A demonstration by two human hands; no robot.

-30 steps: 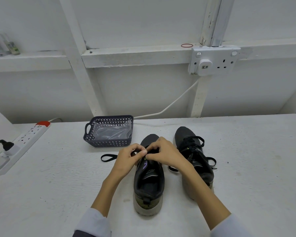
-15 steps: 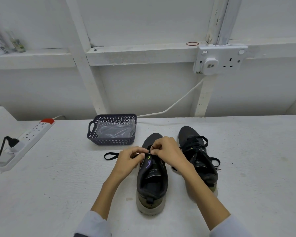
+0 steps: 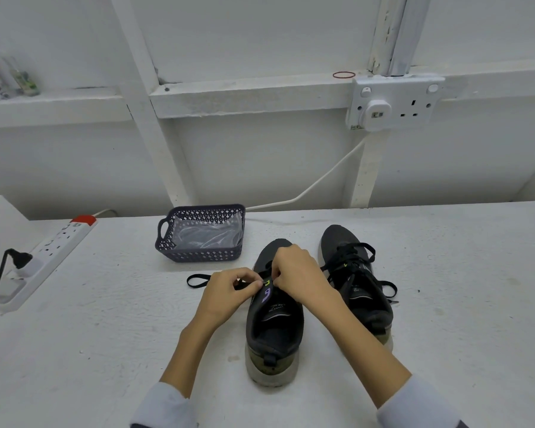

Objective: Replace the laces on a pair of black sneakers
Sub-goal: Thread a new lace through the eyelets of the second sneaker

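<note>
Black sneakers stand side by side on the white table (image 3: 460, 304), toes pointing away from the person, heels toward the camera. Left sneaker (image 3: 274, 322): throat open, tongue exposed with green and purple marks, no lacing visible along the lower part of the opening. Right sneaker (image 3: 357, 282): laced in black, with loose ends trailing onto the table at its outer side.

Both hands meet over the upper front of the left sneaker. Left hand (image 3: 226, 293): fingers curled, thumb and forefinger pinching the black lace (image 3: 198, 280) just beside the shoe's left edge. A loop of the lace lies flat on the table to the left of that hand. Right hand (image 3: 297, 273): fingers curled downward, tips nipping the same lace at the top of the tongue. The exact eyelet is hidden beneath the knuckles. White sleeves cover both forearms at the bottom edge of the view.

A dark perforated basket (image 3: 167, 251) sits behind and to the left of the shoes, apart from them, holding a clear plastic bag (image 3: 207, 234). A white power strip (image 3: 53, 251) with a red end lies at the far left, a black plug (image 3: 20, 259) inserted. A double wall socket (image 3: 394, 101) is mounted on the white wall behind, and a red rubber band (image 3: 343, 75) rests on the ledge beside it.
</note>
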